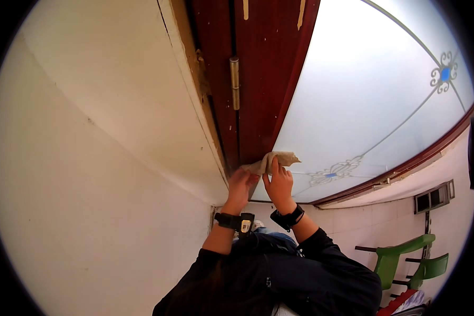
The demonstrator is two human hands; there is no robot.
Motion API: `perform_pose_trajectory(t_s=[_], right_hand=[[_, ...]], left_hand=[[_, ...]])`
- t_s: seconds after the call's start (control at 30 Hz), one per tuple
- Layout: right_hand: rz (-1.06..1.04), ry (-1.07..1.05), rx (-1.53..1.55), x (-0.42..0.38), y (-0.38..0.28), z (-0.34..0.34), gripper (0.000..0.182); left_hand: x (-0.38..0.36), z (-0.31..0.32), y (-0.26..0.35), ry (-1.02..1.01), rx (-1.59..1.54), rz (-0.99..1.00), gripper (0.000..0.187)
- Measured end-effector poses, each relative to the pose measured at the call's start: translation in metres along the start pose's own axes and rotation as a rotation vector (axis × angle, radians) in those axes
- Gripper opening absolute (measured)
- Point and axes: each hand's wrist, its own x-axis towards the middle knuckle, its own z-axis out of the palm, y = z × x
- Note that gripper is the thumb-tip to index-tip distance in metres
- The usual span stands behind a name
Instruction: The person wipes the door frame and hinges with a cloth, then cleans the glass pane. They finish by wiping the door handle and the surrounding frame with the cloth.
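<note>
A beige-grey cloth (284, 157) is bunched up in front of the dark red wooden door (271, 68), near the edge of its frosted glass panel (342, 95). My right hand (280, 185) grips the cloth, with the fingers bent over its middle and a loose end sticking out to the right. My left hand (239, 187) is closed at the cloth's left end, close to the door frame; its fingertips are slightly blurred and partly hidden. Above my hands, a metal hinge (235, 84) joins door and frame. Both wrists wear black bands.
A cream wall (121, 158) runs close along the left side. At the lower right stand green chairs (388, 263) beside a red item (403, 303). A dark rectangular fixture (433, 198) is on the right wall. Metal scrollwork with blue centres (445, 73) decorates the glass.
</note>
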Motion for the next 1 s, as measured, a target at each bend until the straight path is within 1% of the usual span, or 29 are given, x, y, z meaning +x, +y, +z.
perform_pose_trajectory(t_s=[0.1, 0.17, 0.27, 0.37, 0.4, 0.47, 0.6, 0.67, 0.77, 0.87, 0.9, 0.97, 1.0], right_hand=[[0.004, 0.011, 0.032, 0.005, -0.003, -0.005, 0.054], [-0.064, 0.127, 0.092, 0.014, -0.006, -0.008, 0.054], [-0.039, 0.126, 0.177, 0.019, -0.009, -0.011, 0.054], [-0.01, 0.088, 0.18, 0.016, -0.008, -0.009, 0.054], [-0.01, 0.088, 0.18, 0.013, -0.007, -0.007, 0.054], [0.051, -0.035, 0.147, 0.004, -0.004, -0.003, 0.054], [0.022, -0.047, 0.093, -0.001, 0.003, 0.001, 0.054], [-0.056, 0.056, 0.029, 0.004, 0.002, -0.001, 0.053], [-0.084, 0.085, 0.017, 0.017, -0.003, -0.011, 0.051], [-0.077, 0.115, 0.022, 0.016, -0.003, -0.005, 0.052], [-0.077, 0.115, 0.023, 0.014, -0.002, -0.003, 0.052], [-0.013, 0.011, -0.007, 0.005, 0.001, 0.002, 0.052], [-0.015, 0.012, -0.006, 0.001, 0.003, 0.006, 0.052]], left_hand=[[-0.001, 0.0, 0.005, -0.043, -0.014, 0.023, 0.007], [-0.001, 0.005, 0.009, -0.037, -0.004, 0.014, 0.008], [-0.003, 0.013, 0.015, -0.042, -0.005, 0.018, 0.01], [-0.002, 0.011, 0.011, -0.049, -0.018, 0.024, 0.01], [0.0, 0.009, 0.008, -0.047, -0.019, 0.02, 0.01], [0.004, -0.003, -0.003, -0.042, -0.028, 0.014, 0.009], [0.0, 0.0, -0.003, 0.009, -0.031, -0.003, 0.007], [0.002, -0.003, -0.004, 0.001, -0.033, -0.005, 0.008], [0.001, 0.002, 0.0, -0.014, -0.037, -0.003, 0.008], [0.001, 0.003, -0.001, -0.036, -0.036, 0.012, 0.008], [0.001, 0.002, -0.002, -0.054, -0.033, 0.019, 0.008], [0.002, -0.002, -0.005, -0.041, -0.028, 0.008, 0.008], [0.001, -0.003, -0.005, -0.029, -0.024, -0.001, 0.009]])
